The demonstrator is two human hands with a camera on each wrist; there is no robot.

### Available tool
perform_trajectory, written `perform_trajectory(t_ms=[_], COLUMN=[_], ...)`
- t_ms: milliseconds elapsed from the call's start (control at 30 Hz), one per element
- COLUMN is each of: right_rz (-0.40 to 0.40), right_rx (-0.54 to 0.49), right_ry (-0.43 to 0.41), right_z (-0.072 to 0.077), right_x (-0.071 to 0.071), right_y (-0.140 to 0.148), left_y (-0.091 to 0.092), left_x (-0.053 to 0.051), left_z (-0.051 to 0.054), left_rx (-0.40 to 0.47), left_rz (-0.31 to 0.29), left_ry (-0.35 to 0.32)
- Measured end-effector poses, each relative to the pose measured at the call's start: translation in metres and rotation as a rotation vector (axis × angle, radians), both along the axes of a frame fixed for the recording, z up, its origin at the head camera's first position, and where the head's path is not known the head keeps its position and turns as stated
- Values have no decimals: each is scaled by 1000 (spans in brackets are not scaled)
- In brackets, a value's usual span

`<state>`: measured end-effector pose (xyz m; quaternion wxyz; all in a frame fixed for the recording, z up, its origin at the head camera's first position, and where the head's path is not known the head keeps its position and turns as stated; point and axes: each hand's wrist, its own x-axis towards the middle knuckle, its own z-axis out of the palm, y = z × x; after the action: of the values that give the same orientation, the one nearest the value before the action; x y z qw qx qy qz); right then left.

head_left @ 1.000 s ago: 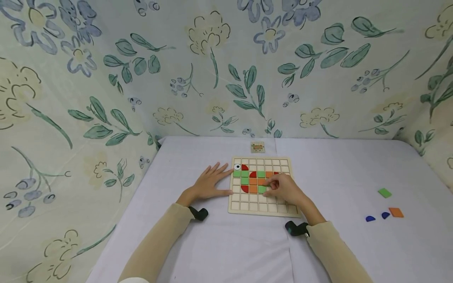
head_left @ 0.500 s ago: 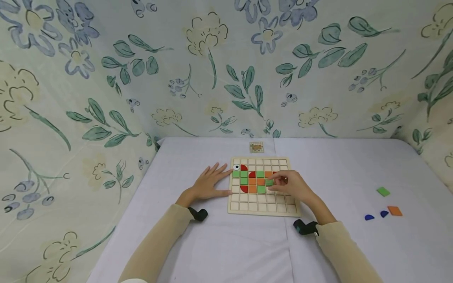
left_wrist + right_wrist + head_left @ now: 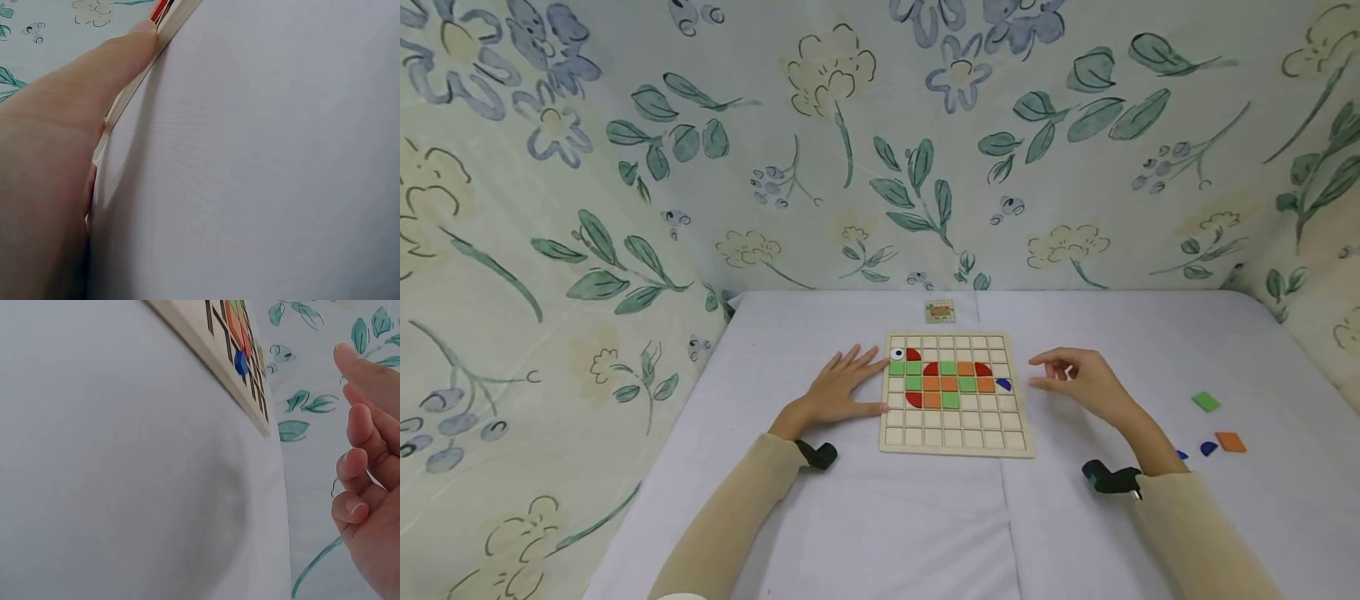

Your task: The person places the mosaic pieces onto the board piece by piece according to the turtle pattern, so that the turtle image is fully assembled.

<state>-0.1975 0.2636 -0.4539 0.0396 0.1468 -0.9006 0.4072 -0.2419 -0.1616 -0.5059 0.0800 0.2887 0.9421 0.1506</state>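
A wooden grid board lies on the table, with green, orange and red tiles set in a connected pattern and a round eye piece at its upper left. My left hand is spread flat beside the board, its thumb and a fingertip touching the left edge; in the left wrist view the thumb rests against the rim. To the right of the board, my right hand hovers above the cloth with fingers loosely bent and nothing between them. A blue piece lies in a right-hand cell, at the pattern's end.
Loose pieces lie at the right: a green tile, an orange tile, a blue half-round piece and another blue piece partly behind the right arm. A small patterned card lies behind the board. Floral cloth surrounds the table.
My right hand has moved from over the board to the right, off its edge. The blue piece and right-hand tiles it covered now show. The left hand stays in place.
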Motion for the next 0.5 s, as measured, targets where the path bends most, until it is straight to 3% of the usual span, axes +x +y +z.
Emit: perform_trajectory(t_ms=[233, 500], right_rz=[-88, -153], right_rx=[56, 14], right_ry=[60, 23], right_z=[-3, 0], right_x=[14, 36], right_y=[51, 102], left_y=[0, 1], left_x=[0, 0], left_z=[0, -1], left_rx=[-9, -4], left_rz=[2, 12], left_ry=[-1, -3])
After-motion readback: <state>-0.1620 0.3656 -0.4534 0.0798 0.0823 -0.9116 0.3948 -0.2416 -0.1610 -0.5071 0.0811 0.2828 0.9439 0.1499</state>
